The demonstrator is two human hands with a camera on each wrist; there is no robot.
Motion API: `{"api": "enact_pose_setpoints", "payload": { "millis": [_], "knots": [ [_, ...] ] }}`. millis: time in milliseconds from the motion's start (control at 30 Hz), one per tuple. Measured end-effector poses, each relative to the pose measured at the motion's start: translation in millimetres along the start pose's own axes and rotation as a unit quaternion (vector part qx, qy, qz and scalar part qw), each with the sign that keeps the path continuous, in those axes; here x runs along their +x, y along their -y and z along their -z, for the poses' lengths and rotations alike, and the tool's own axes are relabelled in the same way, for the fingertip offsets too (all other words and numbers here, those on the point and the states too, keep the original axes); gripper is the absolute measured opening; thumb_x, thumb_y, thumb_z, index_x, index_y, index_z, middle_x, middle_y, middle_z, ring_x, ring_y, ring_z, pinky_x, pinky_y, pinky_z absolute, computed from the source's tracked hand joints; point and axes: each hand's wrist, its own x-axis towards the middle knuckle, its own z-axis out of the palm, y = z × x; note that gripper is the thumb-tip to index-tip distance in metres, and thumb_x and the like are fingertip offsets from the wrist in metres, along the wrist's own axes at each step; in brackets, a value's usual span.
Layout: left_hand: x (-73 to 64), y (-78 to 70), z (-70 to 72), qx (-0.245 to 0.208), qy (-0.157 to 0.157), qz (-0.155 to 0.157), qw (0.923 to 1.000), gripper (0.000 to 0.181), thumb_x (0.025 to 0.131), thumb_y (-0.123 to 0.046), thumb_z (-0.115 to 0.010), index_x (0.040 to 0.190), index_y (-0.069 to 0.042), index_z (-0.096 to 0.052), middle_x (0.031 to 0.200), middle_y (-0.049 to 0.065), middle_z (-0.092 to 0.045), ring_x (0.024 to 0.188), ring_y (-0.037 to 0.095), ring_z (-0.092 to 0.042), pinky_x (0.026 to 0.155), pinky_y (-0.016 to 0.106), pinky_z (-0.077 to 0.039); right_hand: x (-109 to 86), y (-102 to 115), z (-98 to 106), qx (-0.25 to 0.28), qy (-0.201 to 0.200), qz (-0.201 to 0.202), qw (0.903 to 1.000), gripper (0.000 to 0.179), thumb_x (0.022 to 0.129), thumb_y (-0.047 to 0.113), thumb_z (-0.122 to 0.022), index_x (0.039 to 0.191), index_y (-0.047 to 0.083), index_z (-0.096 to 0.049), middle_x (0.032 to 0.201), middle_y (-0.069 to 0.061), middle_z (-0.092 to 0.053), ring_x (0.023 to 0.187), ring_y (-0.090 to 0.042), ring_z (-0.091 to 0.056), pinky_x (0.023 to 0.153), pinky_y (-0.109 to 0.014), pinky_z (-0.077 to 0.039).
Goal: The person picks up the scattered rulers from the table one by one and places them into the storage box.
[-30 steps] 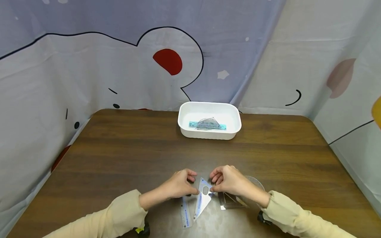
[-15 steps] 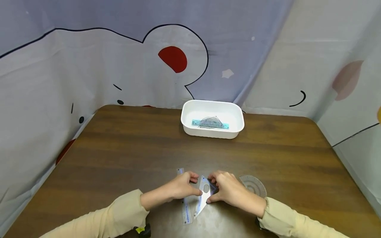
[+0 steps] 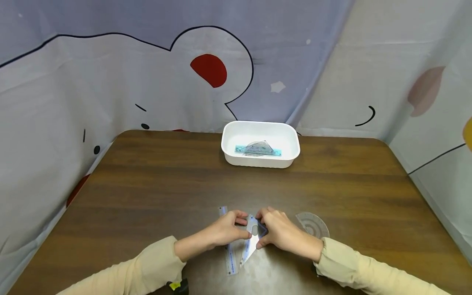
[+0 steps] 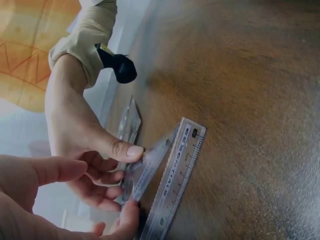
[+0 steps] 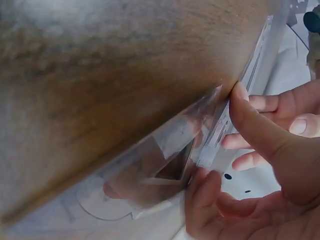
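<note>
A transparent set square [image 3: 251, 245] with blue markings stands between the two hands in the head view. My right hand [image 3: 282, 233] grips a second set square [image 5: 135, 187], with thumb and fingertips at its edges, and brings it up against the first. My left hand [image 3: 223, 230] touches the first set square with the thumb, while its other fingers stay apart above. Beneath the left hand lies a straight ruler [image 3: 231, 262], partly covered by it; the left wrist view shows the ruler [image 4: 175, 180] beside the set square.
A transparent protractor [image 3: 313, 225] lies right of the right hand. At the back of the brown table [image 3: 166, 176], a white tray [image 3: 259, 163] holds a blue-green ruler [image 3: 241, 149] and other transparent drawing pieces. A patterned curtain [image 3: 147, 82] hangs behind.
The right hand has taken hold of the second set square, which lay to the right, and moved it left against the first. The protractor is now uncovered. The left hand has barely shifted.
</note>
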Motion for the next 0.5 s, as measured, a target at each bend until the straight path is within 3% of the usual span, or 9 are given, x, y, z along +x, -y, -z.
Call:
{"api": "enact_pose_setpoints", "payload": {
  "millis": [133, 233, 500],
  "knots": [
    [1.3, 1.4, -0.5, -0.01, 0.001, 0.003, 0.9999, 0.057, 0.081, -0.006, -0.07, 0.131, 0.01, -0.047, 0.122, 0.025, -0.06, 0.111, 0.033, -0.059, 0.083, 0.037, -0.054, 0.6, 3, -1, 0.023, 0.016, -0.023, 0.9994, 0.065, 0.055, 0.014, -0.092, 0.108, -0.005, -0.059, 0.082, -0.004, -0.065, 0.069, -0.013, -0.056, 0.064, -0.029, -0.048],
    [1.3, 1.4, -0.7, -0.015, 0.001, 0.004, 0.9999, 0.057, 0.081, -0.005, -0.069, 0.131, 0.01, -0.047, 0.123, 0.026, -0.059, 0.108, 0.032, -0.061, 0.079, 0.035, -0.055, 2.4, 5, -1, 0.022, 0.016, -0.031, 0.9991, 0.065, 0.054, 0.013, -0.092, 0.106, -0.005, -0.059, 0.079, -0.003, -0.064, 0.07, -0.015, -0.056, 0.066, -0.033, -0.048],
    [-0.1, -4.7, -3.5, -0.036, 0.011, 0.013, 0.9992, 0.058, 0.083, -0.008, -0.065, 0.133, 0.012, -0.045, 0.13, 0.029, -0.053, 0.121, 0.04, -0.053, 0.095, 0.045, -0.05, 13.5, 7, 4, 0.014, 0.047, -0.091, 0.9946, 0.065, 0.049, 0.017, -0.095, 0.101, 0.001, -0.061, 0.078, 0.0, -0.063, 0.077, -0.019, -0.058, 0.074, -0.038, -0.049]
  ]
}}
